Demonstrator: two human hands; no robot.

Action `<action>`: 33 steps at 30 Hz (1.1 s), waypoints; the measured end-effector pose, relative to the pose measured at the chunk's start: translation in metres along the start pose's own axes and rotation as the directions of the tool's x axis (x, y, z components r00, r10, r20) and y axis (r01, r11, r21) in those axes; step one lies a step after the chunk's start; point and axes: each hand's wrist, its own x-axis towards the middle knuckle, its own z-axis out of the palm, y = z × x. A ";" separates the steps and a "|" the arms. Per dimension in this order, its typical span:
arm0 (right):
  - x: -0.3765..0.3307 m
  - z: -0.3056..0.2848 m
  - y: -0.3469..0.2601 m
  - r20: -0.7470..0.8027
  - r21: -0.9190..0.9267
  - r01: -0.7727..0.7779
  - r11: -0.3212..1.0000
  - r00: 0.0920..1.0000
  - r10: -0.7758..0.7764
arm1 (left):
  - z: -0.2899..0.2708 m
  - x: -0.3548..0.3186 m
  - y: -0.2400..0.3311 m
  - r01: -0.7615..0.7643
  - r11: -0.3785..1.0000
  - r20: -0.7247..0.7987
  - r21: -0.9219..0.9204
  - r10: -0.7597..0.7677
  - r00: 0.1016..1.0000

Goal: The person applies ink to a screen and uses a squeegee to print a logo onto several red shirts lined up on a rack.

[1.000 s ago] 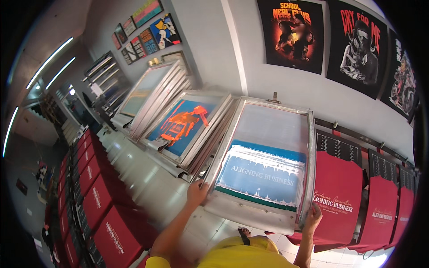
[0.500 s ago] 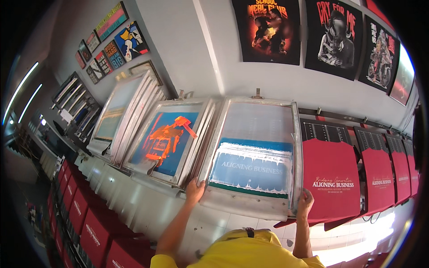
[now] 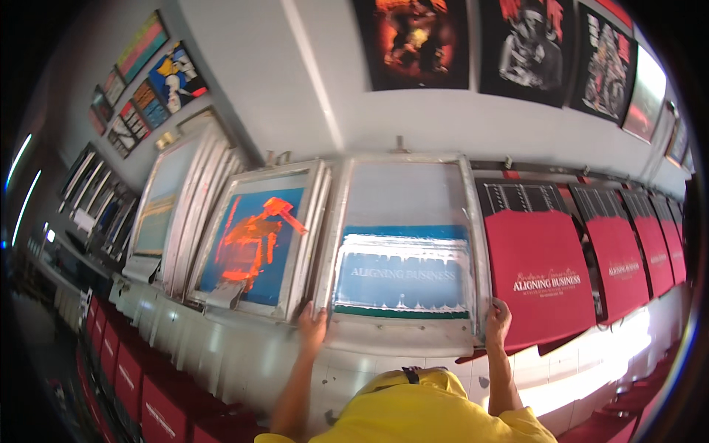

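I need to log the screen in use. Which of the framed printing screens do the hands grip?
The rightmost frame, white ink on blue mesh; left hand and right hand grip its lower corners. The orange-stained one stands untouched.

Bright glare lower right – dim left w/ ceiling strip lights; fisheye bends edges, slight blur.

Long white ledge (image 3: 244, 347) bears metal-framed print screens (image 3: 402, 244) (leaning on wall), red shirts (image 3: 543, 273) alongside.
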 end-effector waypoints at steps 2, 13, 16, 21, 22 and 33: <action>0.000 0.005 0.012 -0.013 -0.061 0.114 0.992 0.993 -0.115 | -0.013 -0.008 0.030 0.094 0.994 0.080 -0.052 -0.090 0.993; -0.007 0.021 0.015 -0.045 -0.195 0.027 0.980 0.998 -0.036 | -0.016 0.001 -0.002 0.004 0.996 0.085 0.094 -0.012 0.996; -0.009 0.018 0.011 -0.014 -0.239 0.056 0.969 0.998 -0.061 | -0.016 -0.001 -0.004 -0.017 0.998 0.065 0.064 0.012 0.998; -0.004 0.016 0.024 0.031 -0.238 0.156 0.959 0.988 -0.153 | -0.023 -0.022 0.003 -0.159 0.945 0.002 0.286 0.165 0.986; -0.003 0.012 0.023 0.074 -0.215 0.121 0.969 0.991 -0.107 | -0.028 -0.030 -0.003 -0.185 0.942 -0.011 0.281 0.196 0.980; 0.001 -0.015 -0.046 0.317 -0.502 0.356 0.788 0.924 -0.215 | -0.080 -0.118 0.045 -0.110 0.986 -0.077 0.122 0.120 0.990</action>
